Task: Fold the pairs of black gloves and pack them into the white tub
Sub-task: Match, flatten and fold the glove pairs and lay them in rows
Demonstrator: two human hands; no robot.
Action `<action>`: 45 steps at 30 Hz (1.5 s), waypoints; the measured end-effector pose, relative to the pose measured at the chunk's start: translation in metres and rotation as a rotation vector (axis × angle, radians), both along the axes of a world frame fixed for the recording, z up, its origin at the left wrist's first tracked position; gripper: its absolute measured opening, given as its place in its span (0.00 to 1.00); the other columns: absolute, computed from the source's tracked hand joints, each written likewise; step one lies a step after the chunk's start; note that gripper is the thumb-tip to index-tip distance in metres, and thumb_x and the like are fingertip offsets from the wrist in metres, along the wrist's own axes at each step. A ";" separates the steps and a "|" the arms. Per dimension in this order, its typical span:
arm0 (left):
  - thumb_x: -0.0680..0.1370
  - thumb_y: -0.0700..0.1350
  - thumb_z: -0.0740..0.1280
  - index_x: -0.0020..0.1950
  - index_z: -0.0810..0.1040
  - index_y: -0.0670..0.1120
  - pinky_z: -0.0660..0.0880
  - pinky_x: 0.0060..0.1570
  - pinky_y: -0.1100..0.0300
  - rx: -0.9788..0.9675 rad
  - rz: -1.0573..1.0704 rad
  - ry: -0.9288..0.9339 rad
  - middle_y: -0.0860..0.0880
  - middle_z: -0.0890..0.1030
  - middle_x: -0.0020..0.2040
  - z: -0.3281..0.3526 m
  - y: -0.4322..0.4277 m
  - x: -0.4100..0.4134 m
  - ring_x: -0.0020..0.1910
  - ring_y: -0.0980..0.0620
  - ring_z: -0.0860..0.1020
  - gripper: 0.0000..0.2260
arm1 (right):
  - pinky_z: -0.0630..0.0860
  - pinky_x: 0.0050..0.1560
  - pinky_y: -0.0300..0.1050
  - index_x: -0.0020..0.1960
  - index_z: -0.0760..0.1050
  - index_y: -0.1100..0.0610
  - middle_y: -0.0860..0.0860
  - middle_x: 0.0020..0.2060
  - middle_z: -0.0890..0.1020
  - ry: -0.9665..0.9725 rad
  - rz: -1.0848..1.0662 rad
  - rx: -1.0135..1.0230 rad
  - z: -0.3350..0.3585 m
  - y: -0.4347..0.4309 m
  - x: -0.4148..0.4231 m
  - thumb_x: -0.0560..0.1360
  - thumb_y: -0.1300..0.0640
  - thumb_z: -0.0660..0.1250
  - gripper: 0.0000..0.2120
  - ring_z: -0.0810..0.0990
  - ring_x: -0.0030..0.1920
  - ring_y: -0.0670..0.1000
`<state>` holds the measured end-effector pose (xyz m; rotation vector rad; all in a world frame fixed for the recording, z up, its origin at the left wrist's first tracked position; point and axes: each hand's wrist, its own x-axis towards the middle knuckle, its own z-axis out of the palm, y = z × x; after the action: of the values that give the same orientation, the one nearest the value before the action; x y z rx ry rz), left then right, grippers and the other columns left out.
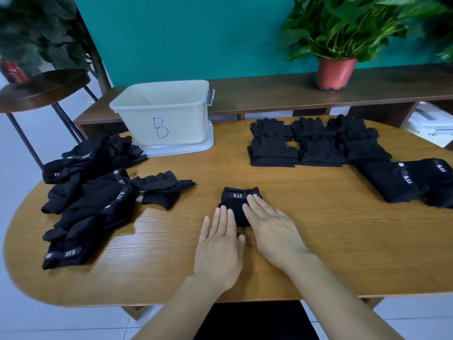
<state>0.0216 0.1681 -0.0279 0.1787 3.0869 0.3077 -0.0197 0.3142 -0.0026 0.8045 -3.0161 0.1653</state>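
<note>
Head view: left hand (pixel 218 251) and right hand (pixel 272 227), fingers straight, press the folded black gloves (pixel 234 204) marked 5.11.

We see black gloves (pixel 85 202) with white 5.11 lettering, a white tub (pixel 171 111) marked with a blue B (handwritten, by the look), a honey-brown table (pixel 318 241) showing wood grain, a teal wall (pixel 196 33), green leaves (pixel 343 23) and a reddish pot (pixel 334 73).

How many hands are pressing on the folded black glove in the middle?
2. The left hand lies flat with fingertips on the folded black fabric glove's near left edge; the right hand lies flat across its right side, fingertips near the 5.11 label.
</note>
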 end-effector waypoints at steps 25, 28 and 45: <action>0.80 0.62 0.34 0.79 0.36 0.53 0.26 0.72 0.60 -0.083 -0.535 -0.037 0.57 0.38 0.80 0.003 0.127 -0.114 0.76 0.60 0.31 0.29 | 0.71 0.67 0.54 0.59 0.81 0.60 0.62 0.64 0.78 0.336 -0.451 -0.156 -0.041 0.140 0.013 0.75 0.59 0.65 0.15 0.78 0.64 0.58; 0.79 0.63 0.32 0.79 0.36 0.54 0.27 0.73 0.58 -0.093 -0.588 -0.005 0.57 0.39 0.80 0.003 0.143 -0.133 0.76 0.61 0.31 0.30 | 0.64 0.70 0.55 0.60 0.81 0.59 0.62 0.67 0.75 0.355 -0.484 -0.165 -0.042 0.152 0.003 0.78 0.55 0.56 0.19 0.74 0.69 0.59; 0.82 0.58 0.35 0.80 0.38 0.54 0.30 0.75 0.59 -0.095 -0.690 0.073 0.57 0.38 0.80 -0.001 0.178 -0.189 0.76 0.63 0.32 0.26 | 0.73 0.64 0.59 0.68 0.76 0.56 0.61 0.69 0.74 0.392 -0.645 -0.156 -0.053 0.172 -0.036 0.80 0.50 0.50 0.24 0.73 0.69 0.60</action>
<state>-0.1673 0.3462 -0.0285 1.2196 2.8567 0.1205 -0.0553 0.4863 -0.0553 -0.1531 -2.6703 0.1950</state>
